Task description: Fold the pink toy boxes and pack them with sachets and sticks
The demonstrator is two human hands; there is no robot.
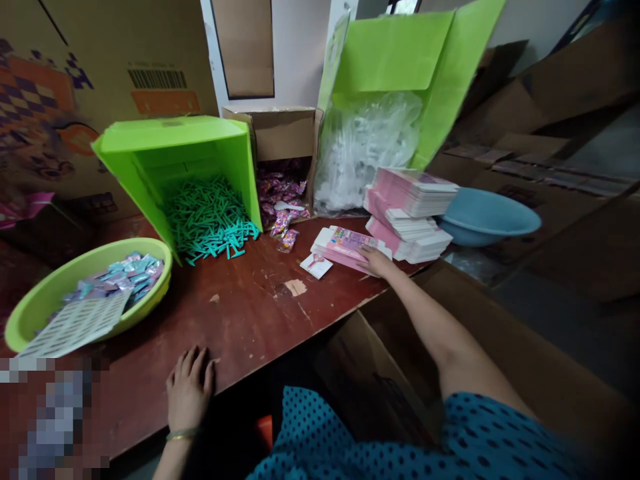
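Our right hand (376,261) reaches out, fingers flat on pink flat carton (345,245) lying on desk (250,313) beside pink stack (410,213); grip not closed. Left hand (189,390) rests open on desk edge. We judge pick-up step in hand; next move calls for pinching carton edge.

Worn red-brown table (250,313), chipped at centre. On it: green basin (35,303) lower left, tipped green box (175,150) spilling teal sticks (210,223) upper centre, candy packets (285,230), small card (316,265), pink flat cartons (345,243), taller carton stack (410,213) right.
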